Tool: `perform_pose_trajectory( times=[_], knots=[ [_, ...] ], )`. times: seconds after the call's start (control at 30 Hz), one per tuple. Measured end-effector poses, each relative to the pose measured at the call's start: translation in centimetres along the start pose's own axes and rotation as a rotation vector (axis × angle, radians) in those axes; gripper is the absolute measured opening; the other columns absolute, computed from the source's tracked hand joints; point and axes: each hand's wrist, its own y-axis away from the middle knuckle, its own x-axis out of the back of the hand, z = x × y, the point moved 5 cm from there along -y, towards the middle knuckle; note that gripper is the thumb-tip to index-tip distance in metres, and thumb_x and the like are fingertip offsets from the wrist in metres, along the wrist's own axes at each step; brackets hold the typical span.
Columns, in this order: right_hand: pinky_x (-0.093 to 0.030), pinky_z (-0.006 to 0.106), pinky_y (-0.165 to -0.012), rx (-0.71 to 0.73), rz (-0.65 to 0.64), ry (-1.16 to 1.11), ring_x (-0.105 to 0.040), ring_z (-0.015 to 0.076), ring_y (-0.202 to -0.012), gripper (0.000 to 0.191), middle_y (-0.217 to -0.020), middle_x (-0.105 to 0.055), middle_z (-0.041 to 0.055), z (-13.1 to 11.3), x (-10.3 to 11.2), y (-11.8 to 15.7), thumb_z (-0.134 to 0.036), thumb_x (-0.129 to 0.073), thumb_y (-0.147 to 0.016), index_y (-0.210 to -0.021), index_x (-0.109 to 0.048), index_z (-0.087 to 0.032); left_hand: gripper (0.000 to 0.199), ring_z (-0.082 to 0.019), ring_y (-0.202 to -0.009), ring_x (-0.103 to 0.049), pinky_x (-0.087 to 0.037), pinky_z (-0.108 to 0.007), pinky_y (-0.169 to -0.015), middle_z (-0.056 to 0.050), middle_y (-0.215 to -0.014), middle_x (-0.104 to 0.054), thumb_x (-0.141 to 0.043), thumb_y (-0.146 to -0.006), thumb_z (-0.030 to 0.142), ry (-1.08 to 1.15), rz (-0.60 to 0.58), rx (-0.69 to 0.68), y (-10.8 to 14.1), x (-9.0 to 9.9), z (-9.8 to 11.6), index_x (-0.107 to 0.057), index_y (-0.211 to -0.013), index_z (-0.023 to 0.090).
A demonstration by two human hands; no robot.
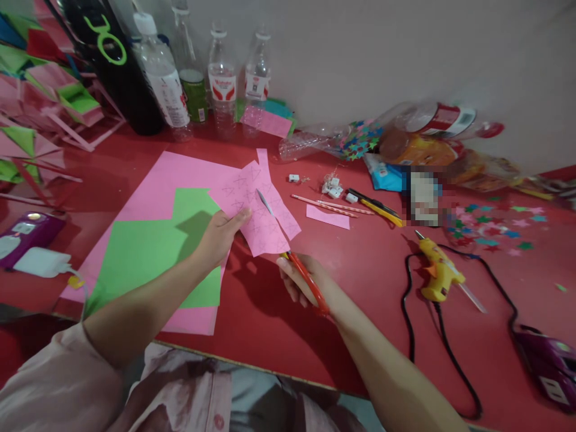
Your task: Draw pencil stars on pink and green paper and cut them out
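My left hand pinches a pink paper with stars drawn on it, thumb on top. In my right hand are red-handled scissors. Their blades run across the star paper from its lower right edge, and part of the blades is hidden by the paper. Below and left of the paper lie green sheets on a larger pink sheet.
Bottles and a black flask stand along the wall. A yellow glue gun with its cord lies right, near loose paper stars. Pencils lie beyond the scissors. Small folded chairs fill the left.
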Motion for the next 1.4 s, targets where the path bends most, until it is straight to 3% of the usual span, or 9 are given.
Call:
perform_pose_trajectory(
  times=[0.33, 0.67, 0.87, 1.13, 1.4],
  knots=[
    [-0.028, 0.017, -0.035, 0.036, -0.032, -0.070, -0.039, 0.0054, -0.030, 0.033, -0.040, -0.049, -0.0077, 0.5, 0.3, -0.8, -0.052, -0.053, -0.079, -0.072, -0.046, -0.021, 0.026, -0.016, -0.074, -0.067, -0.052, -0.027, -0.071, -0.002, -0.078, -0.072, -0.066, -0.086, 0.040, -0.057, -0.130, -0.022, -0.1, 0.1, -0.5, -0.074, -0.082, 0.016],
    [-0.028, 0.016, -0.034, 0.075, 0.000, -0.058, -0.037, 0.0041, -0.028, 0.035, -0.039, -0.048, -0.0081, 0.4, 0.4, -0.5, -0.054, -0.051, -0.082, -0.070, -0.046, -0.021, 0.032, -0.017, -0.070, -0.065, -0.051, -0.028, -0.065, -0.003, -0.074, -0.070, -0.065, -0.085, 0.046, -0.097, -0.132, -0.036, -0.2, 0.2, -0.8, -0.073, -0.077, 0.016],
    [-0.031, 0.018, -0.034, -0.007, -0.070, -0.052, -0.039, 0.0066, -0.028, 0.041, -0.038, -0.049, -0.0067, 1.2, -0.1, -1.5, -0.060, -0.054, -0.079, -0.068, -0.045, -0.021, 0.031, -0.018, -0.071, -0.068, -0.052, -0.028, -0.064, -0.003, -0.073, -0.071, -0.066, -0.084, 0.046, -0.048, -0.122, 0.017, 0.1, -0.3, -1.0, -0.073, -0.082, 0.016],
    [-0.030, 0.018, -0.036, 0.043, -0.013, -0.016, -0.037, 0.0054, -0.030, 0.039, -0.039, -0.047, -0.0074, 0.3, 0.5, -0.4, -0.056, -0.051, -0.084, -0.067, -0.044, -0.022, 0.028, -0.021, -0.084, -0.070, -0.055, -0.030, -0.074, -0.004, -0.081, -0.073, -0.070, -0.082, 0.043, 0.003, -0.118, 0.012, 0.0, -0.3, -0.9, -0.074, -0.086, 0.016],
    [-0.026, 0.017, -0.034, 0.045, -0.007, 0.012, -0.034, 0.0046, -0.029, 0.041, -0.038, -0.046, -0.0086, -0.2, 1.0, -0.1, -0.060, -0.051, -0.082, -0.069, -0.043, -0.022, 0.026, -0.019, -0.080, -0.070, -0.055, -0.029, -0.073, -0.003, -0.078, -0.073, -0.070, -0.082, 0.042, -0.012, -0.121, -0.002, 0.0, -0.1, -0.6, -0.074, -0.085, 0.017]
  ],
)
